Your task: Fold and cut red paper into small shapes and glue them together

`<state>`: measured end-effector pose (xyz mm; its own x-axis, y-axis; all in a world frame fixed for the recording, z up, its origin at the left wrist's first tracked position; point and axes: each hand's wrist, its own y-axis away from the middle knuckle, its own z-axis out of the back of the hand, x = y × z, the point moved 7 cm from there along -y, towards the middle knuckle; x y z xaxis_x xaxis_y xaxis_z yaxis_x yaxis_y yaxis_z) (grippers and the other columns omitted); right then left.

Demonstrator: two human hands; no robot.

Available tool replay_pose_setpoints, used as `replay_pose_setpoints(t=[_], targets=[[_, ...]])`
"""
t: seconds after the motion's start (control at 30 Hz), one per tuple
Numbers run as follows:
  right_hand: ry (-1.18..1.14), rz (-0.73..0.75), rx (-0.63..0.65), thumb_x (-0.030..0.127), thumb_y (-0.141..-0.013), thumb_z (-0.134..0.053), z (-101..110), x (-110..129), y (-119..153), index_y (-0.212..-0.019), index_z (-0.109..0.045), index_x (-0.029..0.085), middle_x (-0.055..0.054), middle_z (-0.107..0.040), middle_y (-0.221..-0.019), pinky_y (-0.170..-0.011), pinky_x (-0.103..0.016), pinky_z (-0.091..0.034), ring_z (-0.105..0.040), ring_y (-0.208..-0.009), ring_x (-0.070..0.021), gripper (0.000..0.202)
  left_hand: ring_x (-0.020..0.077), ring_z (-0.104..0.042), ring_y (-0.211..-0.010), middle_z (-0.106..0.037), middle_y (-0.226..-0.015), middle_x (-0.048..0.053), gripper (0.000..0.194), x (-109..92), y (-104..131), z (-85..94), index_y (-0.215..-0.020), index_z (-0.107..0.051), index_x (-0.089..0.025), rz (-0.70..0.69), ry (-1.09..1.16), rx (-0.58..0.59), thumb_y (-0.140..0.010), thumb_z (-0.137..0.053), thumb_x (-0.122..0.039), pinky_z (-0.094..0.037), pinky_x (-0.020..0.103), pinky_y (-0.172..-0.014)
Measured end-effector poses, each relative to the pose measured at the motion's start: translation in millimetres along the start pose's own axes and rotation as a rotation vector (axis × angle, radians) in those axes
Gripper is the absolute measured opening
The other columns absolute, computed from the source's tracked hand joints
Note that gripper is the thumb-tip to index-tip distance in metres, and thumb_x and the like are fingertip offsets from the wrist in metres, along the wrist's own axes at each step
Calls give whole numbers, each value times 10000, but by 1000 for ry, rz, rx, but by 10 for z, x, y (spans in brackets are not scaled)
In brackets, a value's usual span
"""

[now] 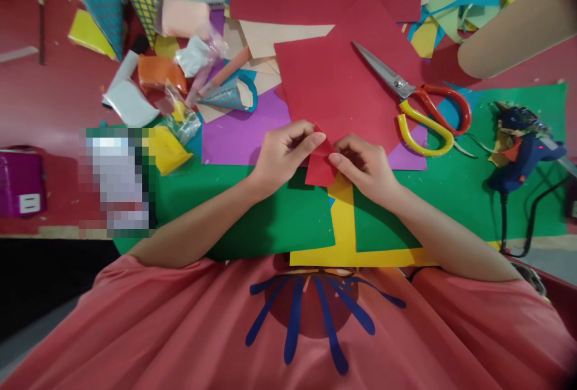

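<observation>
A small piece of red paper (319, 164) is pinched between both hands at the middle of the table. My left hand (283, 152) grips its upper left edge with thumb and fingers. My right hand (364, 164) holds its right edge with the fingertips. Under the hands lie a green sheet (252, 210) and a yellow cut-out strip (345, 228). A large red sheet (336, 86) lies just beyond the hands, over a purple sheet (238, 131).
Scissors (417, 104) with red and yellow handles lie to the right of the red sheet. A blue glue gun (518, 149) with a black cord rests at far right. Paper cones (108, 8), bags and scraps crowd the upper left. Another person's arm (518, 29) shows top right.
</observation>
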<state>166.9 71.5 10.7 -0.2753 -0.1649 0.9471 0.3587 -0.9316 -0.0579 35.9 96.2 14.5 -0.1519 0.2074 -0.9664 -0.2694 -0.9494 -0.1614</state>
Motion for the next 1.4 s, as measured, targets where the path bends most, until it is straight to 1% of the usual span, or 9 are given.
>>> replay_pose_setpoints(t=[0.1, 0.2, 0.33, 0.5, 0.67, 0.8, 1.0, 1.17, 1.4], targets=[[-4, 8, -93, 339, -893, -561, 80, -4, -16, -755, -537, 174, 39, -537, -633, -522, -206, -355, -460, -535, -57, 216, 57, -452, -539, -510, -593, -31, 431, 20, 10, 23, -657, -557, -174, 20, 10, -43, -851, -568, -559, -379, 184, -487], [-2, 16, -184, 324, -880, -571, 160, -17, -29, -758, -563, 174, 24, -568, -675, -546, -213, -374, -487, -589, -71, 193, 72, -546, -614, -601, -678, -16, 392, 50, 19, 23, -742, -611, -182, 52, 37, -44, -827, -597, -564, -448, 191, -556], [30, 8, -180, 302, -870, -572, 170, -35, -40, -756, -582, 174, 18, -597, -681, -556, -221, -389, -504, -599, -78, 171, 68, -575, -618, -647, -725, -10, 365, 96, 10, 17, -821, -644, -187, 92, 69, -19, -795, -640, -552, -460, 186, -558], [51, 14, -159, 276, -852, -594, 159, -25, -40, -738, -602, 175, 21, -617, -669, -577, -228, -417, -523, -601, -78, 152, 81, -591, -627, -670, -688, 1, 362, 96, -13, -15, -745, -663, -165, 79, 22, 39, -796, -647, -523, -457, 191, -555], [-93, 4, -222, 268, -837, -629, 203, -89, -48, -745, -618, 189, 27, -626, -663, -537, -217, -448, -552, -585, -78, 121, 89, -613, -655, -699, -707, 6, 301, 54, -1, 2, -732, -676, -173, 23, -18, 3, -811, -651, -463, -479, 201, -593], [-93, 24, -259, 320, -840, -640, 244, -91, -46, -754, -630, 197, 22, -636, -677, -531, -225, -474, -566, -588, -85, 150, 86, -619, -641, -697, -692, 3, 305, 38, 9, 3, -713, -664, -175, 4, 20, -5, -805, -666, -465, -487, 198, -583], [-52, 71, -289, 345, -864, -623, 328, -60, -56, -792, -635, 200, -4, -671, -772, -661, -275, -527, -622, -708, -114, 162, 81, -628, -637, -668, -669, -5, 337, 67, 10, 55, -717, -651, -170, 51, 40, -58, -817, -645, -492, -509, 193, -588], [6, 112, -298, 338, -873, -616, 373, -67, -88, -797, -634, 208, -24, -683, -837, -787, -340, -541, -648, -828, -154, 152, 84, -669, -618, -685, -664, -4, 344, 132, 6, 43, -774, -652, -161, 136, 87, -42, -784, -678, -504, -538, 186, -585], [78, 168, -320, 302, -888, -595, 392, -46, -89, -815, -657, 211, -28, -699, -852, -847, -369, -521, -655, -860, -167, 133, 95, -688, -634, -706, -684, 8, 347, 127, 7, 39, -776, -652, -145, 148, 98, -47, -760, -708, -487, -555, 197, -597]])
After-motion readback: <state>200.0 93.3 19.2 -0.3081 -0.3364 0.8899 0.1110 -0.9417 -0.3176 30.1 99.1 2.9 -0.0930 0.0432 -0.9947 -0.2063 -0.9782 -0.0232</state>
